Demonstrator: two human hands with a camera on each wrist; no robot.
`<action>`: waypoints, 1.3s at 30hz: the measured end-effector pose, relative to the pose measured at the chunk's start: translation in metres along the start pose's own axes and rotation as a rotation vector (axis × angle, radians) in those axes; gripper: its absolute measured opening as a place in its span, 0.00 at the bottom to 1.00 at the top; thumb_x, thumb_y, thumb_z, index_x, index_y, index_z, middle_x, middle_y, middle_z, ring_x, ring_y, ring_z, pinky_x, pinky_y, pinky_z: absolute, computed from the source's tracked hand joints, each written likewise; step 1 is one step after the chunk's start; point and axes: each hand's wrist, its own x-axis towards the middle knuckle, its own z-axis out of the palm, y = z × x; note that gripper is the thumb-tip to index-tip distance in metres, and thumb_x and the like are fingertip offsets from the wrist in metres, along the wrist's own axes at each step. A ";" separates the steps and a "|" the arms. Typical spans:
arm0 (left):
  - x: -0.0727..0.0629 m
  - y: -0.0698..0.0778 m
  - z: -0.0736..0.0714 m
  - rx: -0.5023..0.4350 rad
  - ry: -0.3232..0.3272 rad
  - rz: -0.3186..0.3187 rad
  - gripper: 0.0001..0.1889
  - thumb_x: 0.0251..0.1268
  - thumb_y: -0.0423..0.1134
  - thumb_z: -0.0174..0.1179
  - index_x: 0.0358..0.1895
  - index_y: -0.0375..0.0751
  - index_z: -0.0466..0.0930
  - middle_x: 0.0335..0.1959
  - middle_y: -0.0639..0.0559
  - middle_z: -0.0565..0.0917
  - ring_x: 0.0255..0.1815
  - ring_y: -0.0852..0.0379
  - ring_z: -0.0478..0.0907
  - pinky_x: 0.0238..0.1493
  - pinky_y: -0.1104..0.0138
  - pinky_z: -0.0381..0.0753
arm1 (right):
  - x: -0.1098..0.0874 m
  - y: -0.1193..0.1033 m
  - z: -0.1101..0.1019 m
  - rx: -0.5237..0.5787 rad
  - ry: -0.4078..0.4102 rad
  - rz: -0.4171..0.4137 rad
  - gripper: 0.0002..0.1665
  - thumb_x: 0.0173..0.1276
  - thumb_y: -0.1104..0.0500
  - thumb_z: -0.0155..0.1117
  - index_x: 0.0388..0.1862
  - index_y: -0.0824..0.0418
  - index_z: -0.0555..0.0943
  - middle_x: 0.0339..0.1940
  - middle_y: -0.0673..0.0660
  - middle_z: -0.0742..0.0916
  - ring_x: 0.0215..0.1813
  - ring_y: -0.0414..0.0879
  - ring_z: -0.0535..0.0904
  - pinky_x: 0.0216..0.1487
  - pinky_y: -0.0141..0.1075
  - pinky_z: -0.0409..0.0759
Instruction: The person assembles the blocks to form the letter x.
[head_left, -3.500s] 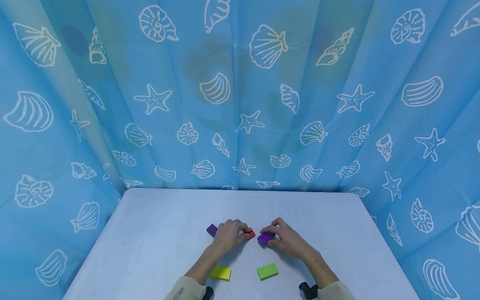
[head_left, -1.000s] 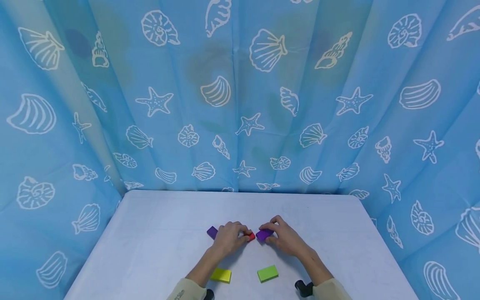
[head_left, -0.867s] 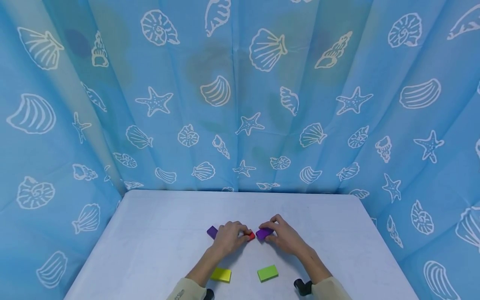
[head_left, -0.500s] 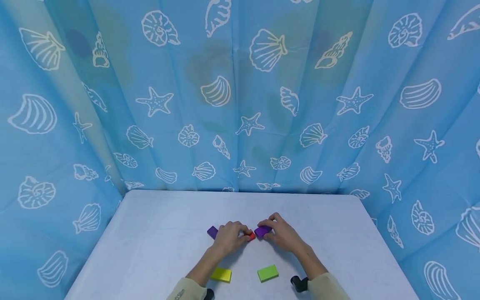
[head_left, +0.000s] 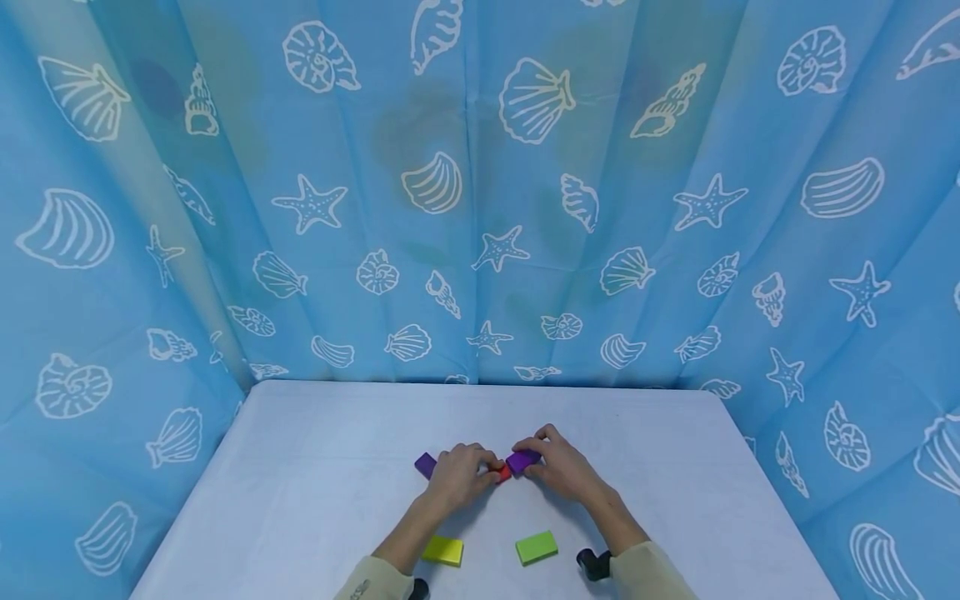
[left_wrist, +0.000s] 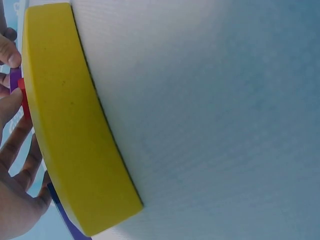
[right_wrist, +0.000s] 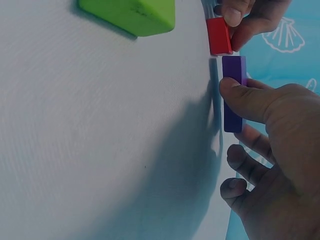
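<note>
My left hand [head_left: 459, 475] pinches a red block [head_left: 504, 473] between thumb and fingers near the table's middle; most of the block is hidden by the hand. My right hand [head_left: 564, 468] grips a purple block [head_left: 522, 462] by its sides, thumb on the near face. In the head view the purple block's left end meets the red block's right end. In the right wrist view the purple block [right_wrist: 233, 95] hangs a little off the table, a shadow beside it, right by the red block [right_wrist: 219, 37]. Another purple block [head_left: 425, 464] sticks out behind my left hand.
A yellow block [head_left: 444, 550] lies by my left forearm, and a light green block [head_left: 536, 547] lies between my forearms. The white table [head_left: 315, 450] ends at a blue curtain [head_left: 480, 200] with white shells. Black wrist cameras sit at both sleeves.
My right hand has carried the purple block left and slightly away from me, up to the red block. My left hand has stayed in place with the red block.
</note>
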 end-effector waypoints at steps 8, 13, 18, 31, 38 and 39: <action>0.000 0.000 0.001 0.000 0.011 -0.005 0.08 0.64 0.47 0.70 0.45 0.58 0.89 0.42 0.60 0.86 0.45 0.56 0.75 0.51 0.52 0.76 | 0.003 -0.004 0.002 -0.024 0.003 0.019 0.22 0.65 0.57 0.73 0.57 0.43 0.83 0.48 0.51 0.75 0.49 0.46 0.77 0.55 0.44 0.82; 0.000 0.000 0.001 -0.006 0.011 -0.007 0.08 0.64 0.47 0.70 0.44 0.58 0.90 0.42 0.60 0.86 0.45 0.56 0.76 0.52 0.52 0.76 | 0.005 -0.004 0.004 -0.044 0.005 0.024 0.22 0.65 0.56 0.73 0.58 0.44 0.84 0.47 0.51 0.75 0.48 0.45 0.77 0.55 0.44 0.82; 0.002 -0.001 0.003 0.003 0.011 0.007 0.07 0.64 0.46 0.70 0.44 0.57 0.90 0.42 0.61 0.86 0.45 0.56 0.77 0.50 0.51 0.76 | 0.007 -0.002 0.006 -0.060 0.010 -0.011 0.22 0.65 0.56 0.74 0.58 0.46 0.84 0.46 0.51 0.75 0.45 0.44 0.76 0.53 0.43 0.82; 0.003 -0.001 0.001 -0.004 -0.003 0.001 0.08 0.64 0.46 0.70 0.45 0.58 0.90 0.43 0.61 0.87 0.44 0.56 0.78 0.50 0.51 0.75 | 0.007 -0.002 0.006 -0.015 -0.011 -0.020 0.22 0.65 0.58 0.73 0.58 0.48 0.83 0.46 0.52 0.75 0.44 0.45 0.75 0.53 0.43 0.82; 0.004 -0.002 0.002 -0.003 0.000 0.009 0.08 0.64 0.46 0.70 0.45 0.58 0.90 0.42 0.61 0.87 0.42 0.57 0.77 0.48 0.52 0.75 | 0.007 -0.002 0.007 -0.002 -0.018 -0.001 0.22 0.65 0.58 0.73 0.59 0.48 0.83 0.46 0.52 0.74 0.45 0.46 0.75 0.53 0.44 0.81; 0.005 -0.002 0.003 -0.005 0.001 0.010 0.08 0.63 0.46 0.70 0.45 0.58 0.90 0.42 0.61 0.87 0.42 0.57 0.77 0.48 0.52 0.75 | 0.007 -0.002 0.007 0.000 -0.018 -0.001 0.22 0.65 0.58 0.73 0.59 0.48 0.83 0.46 0.52 0.74 0.45 0.46 0.75 0.53 0.44 0.81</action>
